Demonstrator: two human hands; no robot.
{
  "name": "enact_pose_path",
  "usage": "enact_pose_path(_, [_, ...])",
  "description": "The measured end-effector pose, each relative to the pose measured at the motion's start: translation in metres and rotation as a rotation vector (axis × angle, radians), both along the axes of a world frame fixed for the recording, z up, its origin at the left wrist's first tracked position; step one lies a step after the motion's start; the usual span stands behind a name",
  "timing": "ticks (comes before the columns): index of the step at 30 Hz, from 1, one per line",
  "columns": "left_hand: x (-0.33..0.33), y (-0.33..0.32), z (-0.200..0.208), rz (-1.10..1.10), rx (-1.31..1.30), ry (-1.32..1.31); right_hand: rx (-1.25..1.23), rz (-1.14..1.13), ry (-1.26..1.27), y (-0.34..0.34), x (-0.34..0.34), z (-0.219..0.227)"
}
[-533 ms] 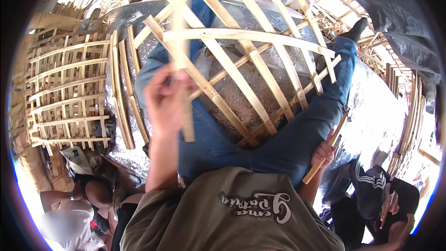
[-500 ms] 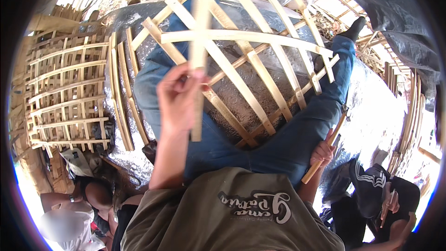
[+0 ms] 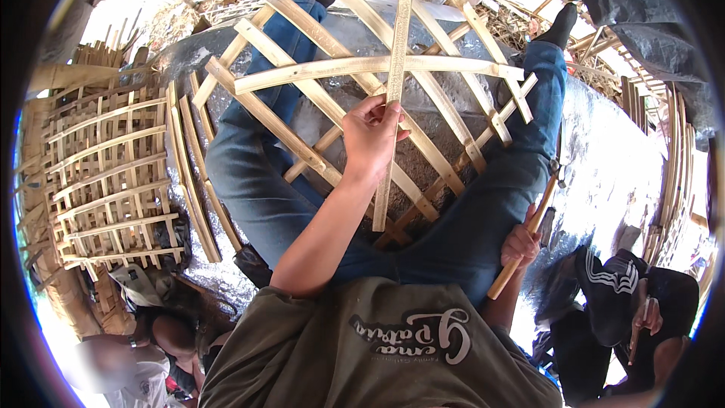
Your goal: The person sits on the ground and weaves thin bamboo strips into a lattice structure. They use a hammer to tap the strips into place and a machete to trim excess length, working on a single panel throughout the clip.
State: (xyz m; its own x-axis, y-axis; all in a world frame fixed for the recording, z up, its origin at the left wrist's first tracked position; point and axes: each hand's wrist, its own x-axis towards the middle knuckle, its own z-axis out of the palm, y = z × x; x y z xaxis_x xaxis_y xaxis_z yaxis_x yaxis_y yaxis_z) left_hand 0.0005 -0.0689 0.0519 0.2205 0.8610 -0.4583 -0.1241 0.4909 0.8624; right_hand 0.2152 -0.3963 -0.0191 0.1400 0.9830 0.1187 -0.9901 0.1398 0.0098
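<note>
My left hand (image 3: 370,136) is closed around the lower part of a long flat wooden slat (image 3: 400,30), pinched between thumb and fingers. This slat stands nearly upright in the view, over a lattice (image 3: 427,147) of crossed slats between my legs. Another slat (image 3: 310,70) lies crosswise over the lattice, passing behind the held one. Beside my right thigh, my right hand (image 3: 519,245) is wrapped around the wooden handle of a hammer (image 3: 504,279), whose small metal head (image 3: 557,171) points away from me.
A finished-looking slat panel (image 3: 113,174) leans at the left, with several loose slats (image 3: 192,181) beside it. My jeans-clad legs (image 3: 257,174) flank the lattice. Other people sit at the lower left and lower right (image 3: 604,310). More slats (image 3: 672,166) stand at the far right.
My left hand has carried the slat rightward, from the lattice's left part to its middle. The view has shifted a little. My right hand still grips the hammer beside my thigh.
</note>
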Motion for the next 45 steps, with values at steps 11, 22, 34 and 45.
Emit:
enact_pose_path(11, [0.004, -0.001, -0.016, 0.045, 0.153, 0.064, -0.008, 0.017, 0.013, 0.008, 0.0, 0.008])
enact_pose_path(22, [-0.009, -0.01, 0.013, -0.176, 0.827, 0.86, 0.023, 0.002, -0.019, 0.007, 0.001, 0.002])
enact_pose_path(34, [-0.035, -0.039, 0.012, -0.349, 1.098, 1.204, -0.001, -0.007, -0.023, 0.004, -0.001, 0.006])
enact_pose_path(45, [-0.033, -0.038, -0.013, -0.322, 1.125, 1.252, -0.001, -0.014, -0.006, 0.009, -0.003, 0.008])
